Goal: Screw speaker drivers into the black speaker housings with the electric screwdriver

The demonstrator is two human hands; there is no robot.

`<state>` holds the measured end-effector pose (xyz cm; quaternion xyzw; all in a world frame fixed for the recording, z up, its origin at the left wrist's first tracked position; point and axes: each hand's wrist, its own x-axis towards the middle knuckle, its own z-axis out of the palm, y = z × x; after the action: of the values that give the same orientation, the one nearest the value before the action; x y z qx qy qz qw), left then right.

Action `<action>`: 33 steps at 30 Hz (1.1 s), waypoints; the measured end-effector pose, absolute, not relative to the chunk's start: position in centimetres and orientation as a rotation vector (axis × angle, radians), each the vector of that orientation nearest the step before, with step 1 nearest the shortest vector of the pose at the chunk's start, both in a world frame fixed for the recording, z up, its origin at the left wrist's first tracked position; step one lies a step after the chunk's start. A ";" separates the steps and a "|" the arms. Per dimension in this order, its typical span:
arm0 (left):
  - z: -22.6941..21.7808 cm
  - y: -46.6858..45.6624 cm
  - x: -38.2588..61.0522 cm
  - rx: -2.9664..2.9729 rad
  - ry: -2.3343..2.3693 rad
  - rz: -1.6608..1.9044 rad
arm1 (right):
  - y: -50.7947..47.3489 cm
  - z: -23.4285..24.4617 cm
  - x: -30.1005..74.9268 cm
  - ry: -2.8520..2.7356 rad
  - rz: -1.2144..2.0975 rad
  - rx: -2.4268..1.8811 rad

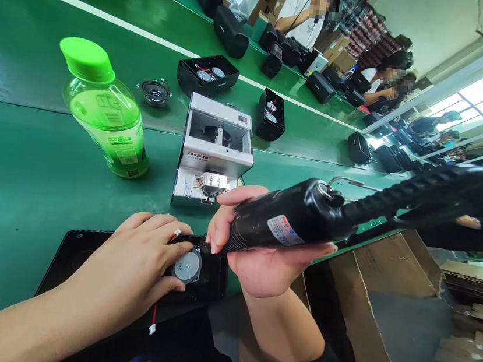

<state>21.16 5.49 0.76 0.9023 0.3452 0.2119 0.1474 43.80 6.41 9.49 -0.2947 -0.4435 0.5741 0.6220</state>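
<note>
My right hand (259, 253) is wrapped around a black electric screwdriver (280, 221), held tilted, its tip pointing down and left into a black speaker housing (211, 286). Whether the bit touches a screw is hidden by my fingers. With thumb and index finger, my left hand (144, 257) grips the edge of a round grey-backed speaker driver (187, 266) seated in that housing. A red wire with a white plug (151, 329) hangs over the near edge, and another white plug (177, 232) shows by my left fingers.
Behind the housing stands a white screw feeder (216, 148). A green-capped bottle (109, 112) is to its left. Farther back are a loose speaker driver (155, 93) and two open housings (208, 74). A cardboard box (366, 314) stands at right; people sit along the line.
</note>
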 end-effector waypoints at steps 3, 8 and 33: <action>0.9 5.6 20.9 2.541 0.971 0.608 | 6.2 9.9 44.1 -1.010 1.314 -0.665; 0.7 5.6 20.7 2.492 0.982 0.531 | 5.9 10.1 44.3 -0.996 1.317 -0.686; 1.4 5.9 21.5 2.488 1.036 0.439 | 5.2 9.3 43.8 -1.043 1.385 -0.647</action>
<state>21.46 5.86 1.36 0.8920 0.3716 0.1574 0.2038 43.75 5.15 9.29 -0.2794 -0.4502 0.5977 0.6016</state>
